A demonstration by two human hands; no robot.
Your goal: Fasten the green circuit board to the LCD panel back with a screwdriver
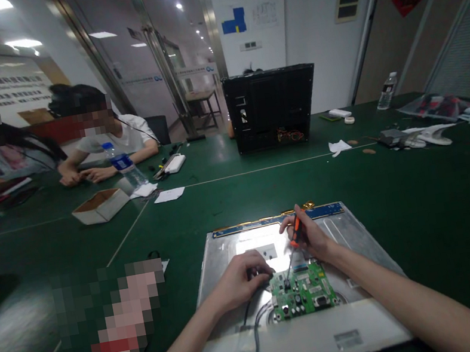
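Head view: right hand point(314, 239) closes round a screwdriver point(296, 230); left hand point(240, 279) curls beside the circuit board point(304, 295), its hold unclear. Lying on the metal panel point(357, 248), the board looks light, stiff, fragile, best held by its edges.

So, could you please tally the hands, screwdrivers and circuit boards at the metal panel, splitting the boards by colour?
Hands: 2 (left hand, right hand)
Screwdrivers: 1, the orange-and-black screwdriver
Green boards: 1, the green board
Blue boards: 1, the long blue board
Total: 5
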